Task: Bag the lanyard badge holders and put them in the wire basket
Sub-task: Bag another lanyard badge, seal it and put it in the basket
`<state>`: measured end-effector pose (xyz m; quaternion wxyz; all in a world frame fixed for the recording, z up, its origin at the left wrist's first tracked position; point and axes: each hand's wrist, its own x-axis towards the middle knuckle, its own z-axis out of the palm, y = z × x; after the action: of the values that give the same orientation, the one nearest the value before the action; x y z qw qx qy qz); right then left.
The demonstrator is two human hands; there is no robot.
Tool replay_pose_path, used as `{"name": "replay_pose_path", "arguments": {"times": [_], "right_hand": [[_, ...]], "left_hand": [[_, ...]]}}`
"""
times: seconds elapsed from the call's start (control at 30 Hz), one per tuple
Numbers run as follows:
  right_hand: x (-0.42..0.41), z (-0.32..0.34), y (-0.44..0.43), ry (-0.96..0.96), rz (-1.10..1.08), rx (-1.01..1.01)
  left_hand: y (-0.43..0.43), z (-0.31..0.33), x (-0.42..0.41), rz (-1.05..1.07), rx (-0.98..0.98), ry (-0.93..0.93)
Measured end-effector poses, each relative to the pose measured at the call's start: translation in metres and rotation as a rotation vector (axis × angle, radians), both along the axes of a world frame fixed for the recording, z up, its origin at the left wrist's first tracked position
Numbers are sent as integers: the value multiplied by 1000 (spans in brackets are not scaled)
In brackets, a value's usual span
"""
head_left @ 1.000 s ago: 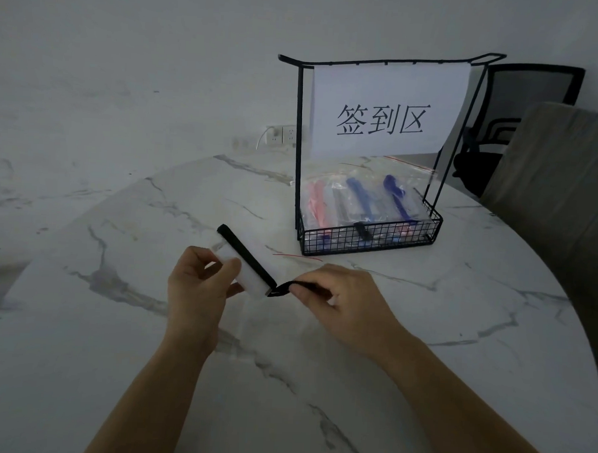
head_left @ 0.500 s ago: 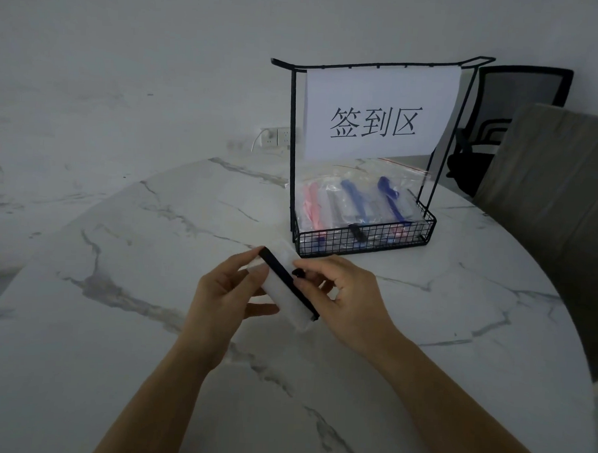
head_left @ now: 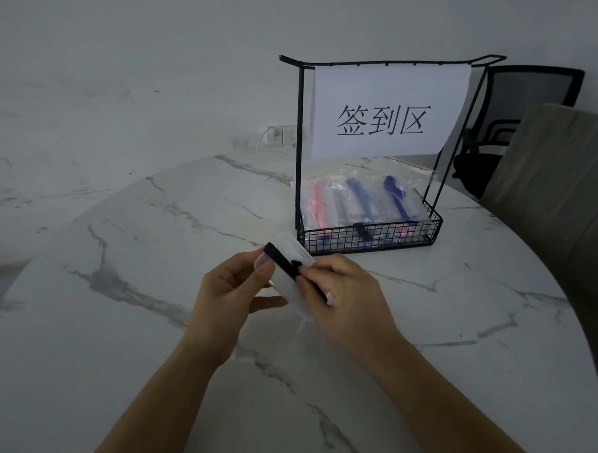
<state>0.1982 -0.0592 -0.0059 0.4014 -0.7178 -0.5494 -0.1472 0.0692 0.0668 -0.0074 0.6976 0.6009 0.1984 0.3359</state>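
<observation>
A clear badge holder (head_left: 291, 256) with a black lanyard strap (head_left: 279, 259) lying across it is held above the marble table, just in front of the black wire basket (head_left: 369, 238). My left hand (head_left: 231, 292) grips the holder's left edge with fingers and thumb. My right hand (head_left: 342, 293) pinches the black strap against the holder's right side and covers that end. Several bagged lanyards (head_left: 357, 201), pink, blue and dark blue, lie in the basket.
The basket's tall frame carries a white paper sign (head_left: 388, 113) with printed characters. The round marble table (head_left: 151, 288) drops off at left and right. A black office chair (head_left: 521, 123) and a grey upholstered chair back (head_left: 563, 190) stand at the right.
The black strap, stretched out between both hands a second ago, now lies folded across the holder. Both hands have closed together and lifted slightly toward the basket.
</observation>
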Motion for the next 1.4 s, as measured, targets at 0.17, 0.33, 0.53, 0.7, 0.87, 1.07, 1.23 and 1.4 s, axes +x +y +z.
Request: {"name": "replay_pose_path", "arguments": {"times": [0.17, 0.33, 0.53, 0.7, 0.87, 1.07, 1.23, 1.4], "right_hand": [[1, 6, -4, -104, 32, -235], [3, 10, -5, -58, 35, -189], [5, 13, -5, 168, 30, -105], [10, 9, -4, 182, 53, -243], [7, 7, -5, 145, 109, -265], [9, 3, -2, 178, 114, -53], [3, 1, 0, 119, 99, 98], [2, 1, 2, 119, 220, 131]], "left_hand": [[0, 1, 0, -3, 43, 34], [1, 0, -2, -48, 26, 2], [0, 1, -1, -111, 12, -44], [-6, -1, 2, -125, 35, -12], [-1, 2, 2, -100, -40, -12], [7, -1, 3, 9, -244, -30], [9, -6, 3, 73, -342, -43], [13, -5, 0, 199, -214, 18]]}}
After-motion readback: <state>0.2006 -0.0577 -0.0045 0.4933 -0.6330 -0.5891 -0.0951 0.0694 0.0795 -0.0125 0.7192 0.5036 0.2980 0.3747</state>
